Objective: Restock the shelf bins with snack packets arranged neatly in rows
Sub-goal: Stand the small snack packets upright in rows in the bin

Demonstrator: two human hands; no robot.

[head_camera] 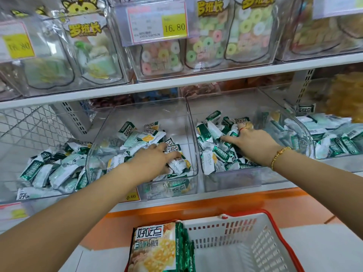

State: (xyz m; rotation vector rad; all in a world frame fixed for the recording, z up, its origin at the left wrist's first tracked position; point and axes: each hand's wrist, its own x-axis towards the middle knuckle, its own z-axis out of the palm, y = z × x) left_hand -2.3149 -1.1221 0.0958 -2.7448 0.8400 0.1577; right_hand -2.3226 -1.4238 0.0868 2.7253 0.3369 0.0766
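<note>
Now left hand (155,160) and right hand (253,144) touch snack packets (127,131) (adjoining bins (147,111)).

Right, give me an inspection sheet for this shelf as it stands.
Surface: white shelf with orange front strip, carrying clear plastic bins.
Job's things: green-and-white snack packets lie jumbled in the bins, no rows; large bag of the same brand sits in white plastic basket with red rim.
Clutter: nothing seen.
Grippers: left hand on packets in one bin, grip unclear; right hand spread flat on packets in the next bin.
Cables: nothing seen.
Surroundings: upper shelf bins of ring-shaped sweets; yellow price label.
</note>
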